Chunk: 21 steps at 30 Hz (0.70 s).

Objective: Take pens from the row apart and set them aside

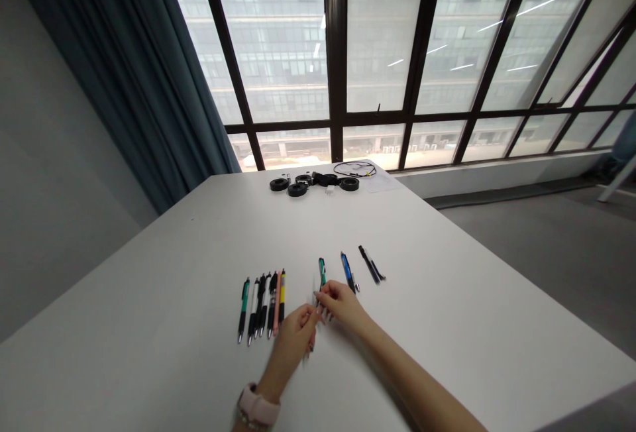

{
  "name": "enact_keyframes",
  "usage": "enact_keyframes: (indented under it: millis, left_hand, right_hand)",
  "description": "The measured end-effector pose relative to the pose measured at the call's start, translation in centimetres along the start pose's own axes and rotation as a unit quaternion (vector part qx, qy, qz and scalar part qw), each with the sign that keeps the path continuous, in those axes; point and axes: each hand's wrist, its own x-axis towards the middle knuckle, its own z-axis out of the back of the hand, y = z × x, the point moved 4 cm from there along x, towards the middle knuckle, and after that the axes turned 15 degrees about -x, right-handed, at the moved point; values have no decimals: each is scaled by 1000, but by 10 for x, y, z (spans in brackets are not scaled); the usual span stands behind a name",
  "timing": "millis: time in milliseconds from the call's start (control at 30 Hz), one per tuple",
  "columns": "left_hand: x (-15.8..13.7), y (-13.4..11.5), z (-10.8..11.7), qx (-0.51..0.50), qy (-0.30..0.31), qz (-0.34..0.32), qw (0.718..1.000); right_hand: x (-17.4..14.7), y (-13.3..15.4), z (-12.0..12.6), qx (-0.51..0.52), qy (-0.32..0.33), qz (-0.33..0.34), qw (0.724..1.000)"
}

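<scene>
Both my hands meet low over the white table point(163, 313), fingertips pinched together. My left hand point(297, 332), with a pink watch band on the wrist, is closed around a thin, pale, pen-like thing point(314, 284), blurred and mostly hidden by the fingers. My right hand point(344, 304) pinches the same thing from the other side. Just past the right fingers lies a green pen point(322, 271), its lower end covered. A blue pen point(346, 268) is right of it, with a small separate piece by its lower end. Left of my hands, several pens point(263, 303) lie side by side.
Farther right lie a black pen point(369, 265) and a thin dark piece beside it. At the table's far end are black rolls point(298, 189) and a looped black cable point(355, 168). A blue curtain point(144, 74) hangs at the left, and windows stand behind.
</scene>
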Motion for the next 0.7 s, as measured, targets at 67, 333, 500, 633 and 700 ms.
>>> enact_keyframes:
  millis: [67,333,500,633,700]
  left_hand:
    - [0,-1,-1,1,3,8,1000]
    - [0,4,1,67,6,-4,998]
    - [-3,-3,1,176,0,-57,983]
    - [-5,-8,0,205,3,-65,977]
    - [-5,-10,0,204,2,-65,977]
  right_hand:
    - [-1,1,2,-44,-10,6,999]
    - [-9,10,8,-226,22,6,974]
    - [-14,21,11,-301,35,31,953]
    - [-15,23,11,-306,36,30,951]
    - [-15,22,11,-289,37,26,956]
